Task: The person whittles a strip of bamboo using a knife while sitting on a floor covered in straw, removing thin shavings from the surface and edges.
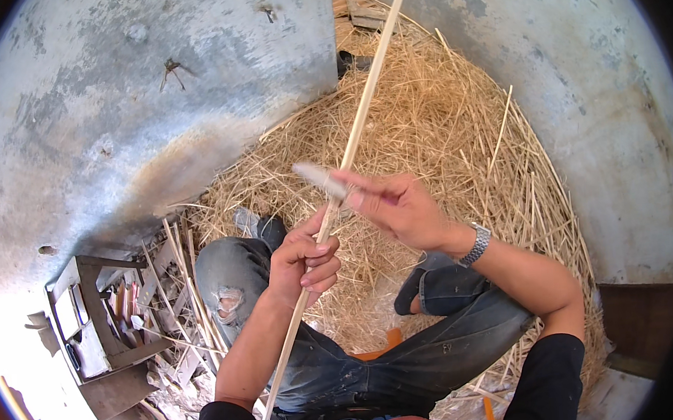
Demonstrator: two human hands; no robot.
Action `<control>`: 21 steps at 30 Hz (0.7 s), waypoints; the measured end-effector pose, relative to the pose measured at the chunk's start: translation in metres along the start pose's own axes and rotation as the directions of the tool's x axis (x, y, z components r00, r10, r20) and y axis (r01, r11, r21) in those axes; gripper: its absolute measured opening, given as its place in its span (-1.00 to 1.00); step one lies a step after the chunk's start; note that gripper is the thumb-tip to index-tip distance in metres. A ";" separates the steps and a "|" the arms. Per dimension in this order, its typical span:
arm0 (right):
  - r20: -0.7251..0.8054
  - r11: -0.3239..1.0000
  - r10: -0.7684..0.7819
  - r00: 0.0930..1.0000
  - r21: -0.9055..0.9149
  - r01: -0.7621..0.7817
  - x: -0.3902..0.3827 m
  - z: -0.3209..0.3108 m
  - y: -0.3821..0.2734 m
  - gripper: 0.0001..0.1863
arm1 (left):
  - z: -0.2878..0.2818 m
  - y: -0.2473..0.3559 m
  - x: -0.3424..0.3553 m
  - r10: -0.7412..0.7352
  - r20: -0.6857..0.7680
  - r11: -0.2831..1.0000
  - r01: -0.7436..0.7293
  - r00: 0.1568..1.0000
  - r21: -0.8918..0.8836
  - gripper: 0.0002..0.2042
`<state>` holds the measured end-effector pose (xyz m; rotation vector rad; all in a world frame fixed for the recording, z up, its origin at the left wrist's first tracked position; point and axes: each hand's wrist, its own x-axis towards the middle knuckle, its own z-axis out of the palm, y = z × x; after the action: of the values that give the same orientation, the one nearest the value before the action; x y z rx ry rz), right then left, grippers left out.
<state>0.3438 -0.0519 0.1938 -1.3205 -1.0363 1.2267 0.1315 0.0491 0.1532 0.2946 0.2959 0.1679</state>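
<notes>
A long pale split stick point(370, 79) runs diagonally from the lower middle to the top of the picture. My left hand point(301, 263) is wrapped round it at the middle of the view. Just above, my right hand point(391, 210) grips a motion-blurred knife point(314, 175), its pale blade lying across the stick and pointing up-left. The knife's handle is mostly hidden by my fingers.
Straw and shavings point(438, 101) cover the floor around my bent legs point(432, 351). Weathered walls point(595, 114) rise at left and right. At lower left stand a battered open frame point(109, 355) holding scraps and a pile of thin sticks point(190, 298). More wood point(370, 16) lies at the back.
</notes>
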 end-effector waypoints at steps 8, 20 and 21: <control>-0.110 0.382 -0.621 0.776 -0.907 0.177 0.012 -0.055 -0.006 -0.43 | 0.006 -0.006 -0.001 -0.066 -0.047 0.992 0.071 0.997 0.103 -0.44; -0.066 0.647 -0.471 0.879 -0.703 0.294 0.017 -0.021 0.036 -0.50 | 0.007 -0.013 0.002 -0.046 -0.180 0.988 0.072 0.983 0.140 -0.46; -0.059 0.670 -0.419 0.906 -0.694 0.265 0.016 -0.015 0.036 -0.49 | 0.004 -0.012 0.001 -0.045 -0.163 0.989 0.067 0.986 0.134 -0.45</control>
<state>0.3588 -0.0420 0.1557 -1.6482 -1.5698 0.3854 0.1352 0.0366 0.1526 0.4114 0.4754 0.1156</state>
